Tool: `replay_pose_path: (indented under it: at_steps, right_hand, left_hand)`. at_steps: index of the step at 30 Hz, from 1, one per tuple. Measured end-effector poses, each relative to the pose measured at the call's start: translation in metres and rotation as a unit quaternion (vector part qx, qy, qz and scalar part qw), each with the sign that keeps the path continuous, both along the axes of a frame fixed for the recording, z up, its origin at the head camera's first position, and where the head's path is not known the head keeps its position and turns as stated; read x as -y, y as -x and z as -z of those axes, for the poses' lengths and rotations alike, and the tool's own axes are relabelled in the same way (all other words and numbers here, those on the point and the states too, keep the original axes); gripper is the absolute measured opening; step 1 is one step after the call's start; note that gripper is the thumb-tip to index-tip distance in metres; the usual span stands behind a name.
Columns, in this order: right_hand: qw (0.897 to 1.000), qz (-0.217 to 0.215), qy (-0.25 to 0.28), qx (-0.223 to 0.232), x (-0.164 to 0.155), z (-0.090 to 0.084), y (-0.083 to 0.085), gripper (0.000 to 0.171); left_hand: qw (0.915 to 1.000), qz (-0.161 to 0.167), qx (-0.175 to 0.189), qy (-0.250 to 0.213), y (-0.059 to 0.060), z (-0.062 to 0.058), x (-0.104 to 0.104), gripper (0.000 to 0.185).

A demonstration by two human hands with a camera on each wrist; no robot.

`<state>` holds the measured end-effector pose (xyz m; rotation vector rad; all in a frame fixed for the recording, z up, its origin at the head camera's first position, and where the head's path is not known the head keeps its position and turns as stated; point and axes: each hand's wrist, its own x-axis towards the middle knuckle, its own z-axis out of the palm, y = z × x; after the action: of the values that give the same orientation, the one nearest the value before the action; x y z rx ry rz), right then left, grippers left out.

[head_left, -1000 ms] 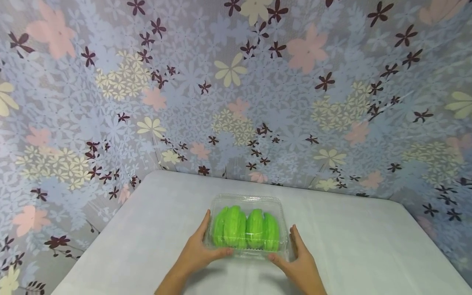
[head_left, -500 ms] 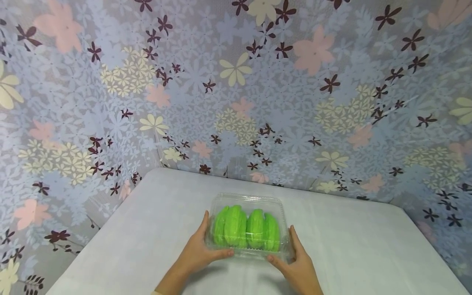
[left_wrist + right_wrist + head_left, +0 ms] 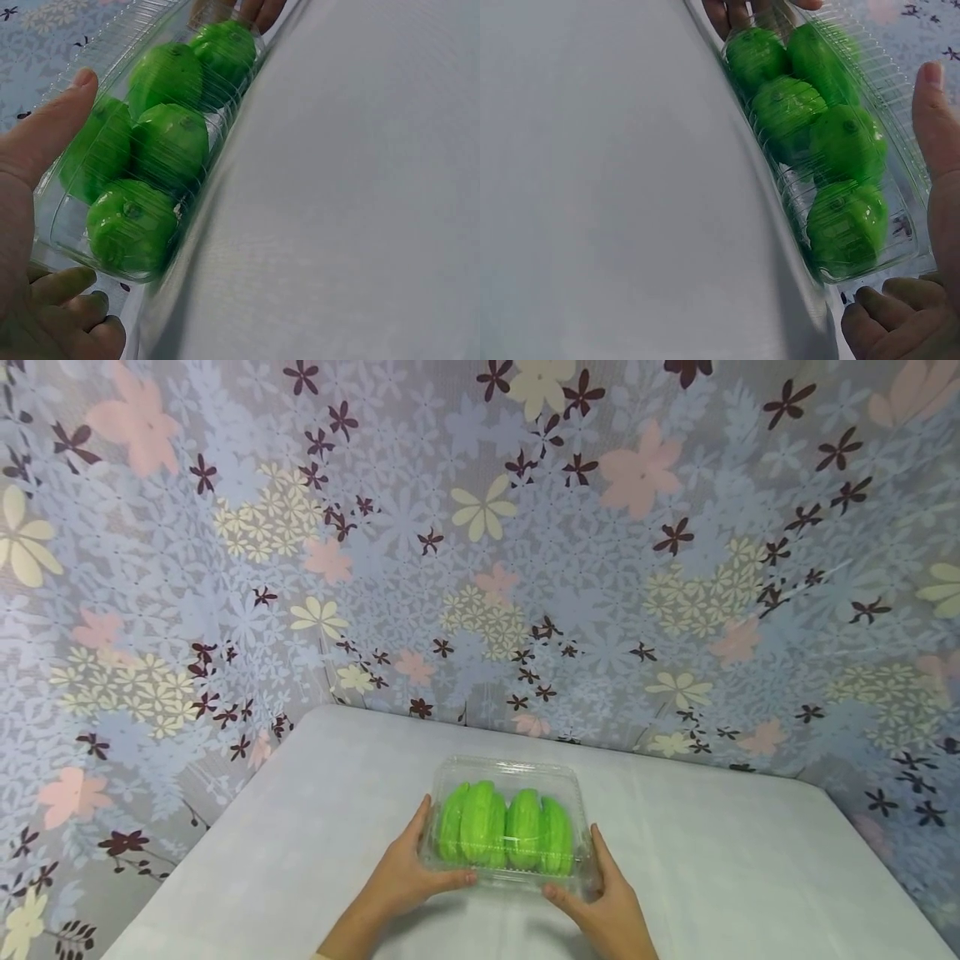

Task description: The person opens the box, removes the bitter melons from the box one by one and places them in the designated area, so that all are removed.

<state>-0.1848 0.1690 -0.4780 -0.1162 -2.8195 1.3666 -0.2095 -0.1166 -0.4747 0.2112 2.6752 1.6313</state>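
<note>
A clear plastic clamshell box (image 3: 517,767) with ridged walls and its lid down is held between both hands over the pale table. Inside lie several bright green, oblong, lightly ribbed fruits or vegetables (image 3: 480,827); their exact kind cannot be told. My left hand (image 3: 408,870) grips the box's left side, thumb along the near edge. On the right side my right hand (image 3: 606,897) grips it likewise. Rounded ends of the green pieces (image 3: 133,229) face the left wrist view through the plastic, and the right wrist view shows similar ends (image 3: 847,225). Fingers under the box are partly hidden.
The table (image 3: 735,852) has a pale, smooth cover with rounded far corners. Behind and beside it stands a wall covering (image 3: 570,577) with blue, pink, yellow and dark flowers. Soft shadows fall beneath the hands.
My right hand has closed in against the box's right side, where a small gap showed before. The box has shifted very slightly in view; the head view has moved a little too.
</note>
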Motion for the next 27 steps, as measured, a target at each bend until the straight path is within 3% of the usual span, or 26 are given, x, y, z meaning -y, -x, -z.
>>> replay_pose_path:
  at_steps: [27]
  right_hand:
    - [1.000, 0.008, 0.020, -0.008, 0.0024, 0.0020, 0.0005, 0.120]
  left_hand:
    - [0.9996, 0.027, 0.003, 0.009, -0.0013, -0.0009, 0.0058, 0.123]
